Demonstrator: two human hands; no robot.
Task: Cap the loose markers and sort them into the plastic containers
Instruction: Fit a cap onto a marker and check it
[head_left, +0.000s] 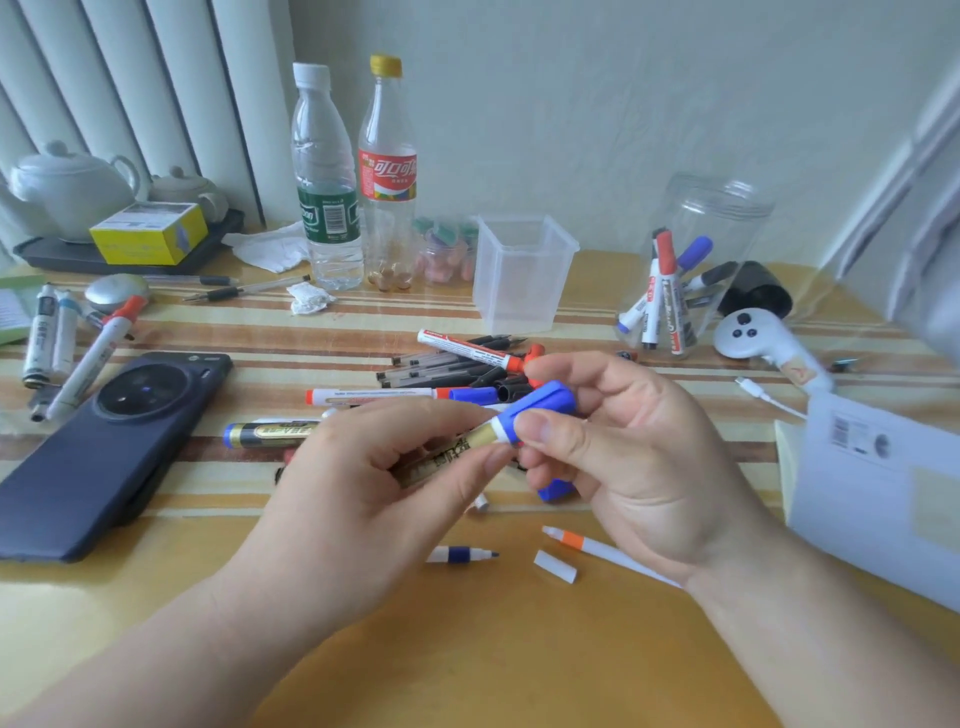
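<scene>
A gold marker (467, 446) is held above the desk (467, 654), its barrel clamped in the grip of the left hand (374, 467), while the blue cap (545, 401) at its tip is pinched in the grip of the right hand (639, 457). Cap and barrel are best kept in one line and pressed squarely together, probably until a click is felt. Whether it is fully seated cannot be told. The clear jar (727, 218), where other markers are gathered, seems the likely destination.

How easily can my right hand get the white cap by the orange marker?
Probably not right away: the right hand pinches the blue cap on the gold marker that the left hand holds. The white cap lies uncovered close by that hand, so once freed, likely yes.
</scene>
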